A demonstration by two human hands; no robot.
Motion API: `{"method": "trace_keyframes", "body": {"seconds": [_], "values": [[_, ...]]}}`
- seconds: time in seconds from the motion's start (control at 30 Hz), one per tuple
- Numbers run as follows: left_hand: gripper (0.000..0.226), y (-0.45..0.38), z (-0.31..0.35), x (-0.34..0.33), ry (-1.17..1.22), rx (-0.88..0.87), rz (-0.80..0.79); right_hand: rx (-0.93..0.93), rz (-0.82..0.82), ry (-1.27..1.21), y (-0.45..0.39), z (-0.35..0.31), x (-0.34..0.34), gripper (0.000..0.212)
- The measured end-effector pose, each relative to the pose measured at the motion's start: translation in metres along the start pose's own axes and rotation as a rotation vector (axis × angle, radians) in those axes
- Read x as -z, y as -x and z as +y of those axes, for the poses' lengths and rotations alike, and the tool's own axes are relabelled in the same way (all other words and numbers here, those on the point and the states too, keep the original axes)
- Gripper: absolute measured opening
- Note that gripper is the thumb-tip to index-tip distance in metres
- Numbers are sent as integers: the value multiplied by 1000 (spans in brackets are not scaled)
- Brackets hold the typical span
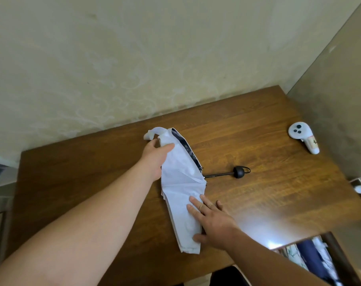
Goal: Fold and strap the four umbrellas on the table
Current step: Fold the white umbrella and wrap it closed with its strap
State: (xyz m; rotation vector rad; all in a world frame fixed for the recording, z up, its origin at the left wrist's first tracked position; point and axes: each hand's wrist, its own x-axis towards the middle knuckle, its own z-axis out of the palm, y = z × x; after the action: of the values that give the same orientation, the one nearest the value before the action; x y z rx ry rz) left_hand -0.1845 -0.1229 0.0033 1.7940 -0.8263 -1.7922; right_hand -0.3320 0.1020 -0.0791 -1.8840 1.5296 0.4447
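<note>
A white umbrella (pixel 180 182) with a dark patterned inner lining lies collapsed on the wooden table (pixel 258 141), its canopy gathered into a long flat bundle running from far to near. Its thin black shaft and round black handle (pixel 239 171) with a wrist loop stick out to the right. My left hand (pixel 156 156) grips the far end of the canopy near the white strap. My right hand (pixel 211 218) lies flat with straight fingers, pressing the near part of the fabric onto the table.
A white handheld controller (pixel 303 137) lies at the table's far right. A wall runs along the table's far edge and a partition on the right. At the lower right, below the table edge, some dark blue and patterned items (pixel 311 259) show.
</note>
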Motion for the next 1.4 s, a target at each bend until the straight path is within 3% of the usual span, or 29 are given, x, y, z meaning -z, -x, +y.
{"method": "trace_keyframes", "body": {"seconds": [0.1, 0.2, 0.33, 0.4, 0.5, 0.57, 0.67, 0.73, 0.93, 1.13, 1.27, 1.33, 1.4], "values": [[69, 21, 17, 2, -6, -87, -43, 20, -6, -48, 4, 1, 12, 91], [37, 49, 19, 8, -221, -199, -112, 22, 84, -112, 9, 2, 24, 78], [16, 72, -7, 27, -287, -248, -127, -96, 464, -255, 20, -2, 45, 48], [15, 79, -19, 36, -233, -238, -88, -139, 658, -415, 24, -7, 60, 42], [22, 87, -39, 44, -216, -208, -70, -116, 862, -620, 25, -20, 94, 14], [27, 95, -50, 45, -222, -201, -75, -78, 860, -675, 25, -34, 117, 9], [28, 101, -60, 45, -185, -196, -82, -81, 724, -739, 22, -52, 135, 43], [24, 105, -61, 43, -175, -201, -71, -121, 694, -738, 18, -58, 139, 54], [14, 109, -56, 39, -171, -240, -25, -218, 646, -795, 11, -67, 154, 57], [17, 107, -48, 40, -249, -270, 41, -243, 656, -778, 9, -65, 161, 45], [15, 107, -46, 48, -265, -282, 38, -302, 663, -1065, 14, -50, 164, 39], [17, 108, -45, 48, -247, -291, 39, -288, 650, -1341, 14, -48, 166, 43], [21, 109, -43, 47, -221, -285, 26, -241, 623, -1444, 13, -49, 166, 49]]}}
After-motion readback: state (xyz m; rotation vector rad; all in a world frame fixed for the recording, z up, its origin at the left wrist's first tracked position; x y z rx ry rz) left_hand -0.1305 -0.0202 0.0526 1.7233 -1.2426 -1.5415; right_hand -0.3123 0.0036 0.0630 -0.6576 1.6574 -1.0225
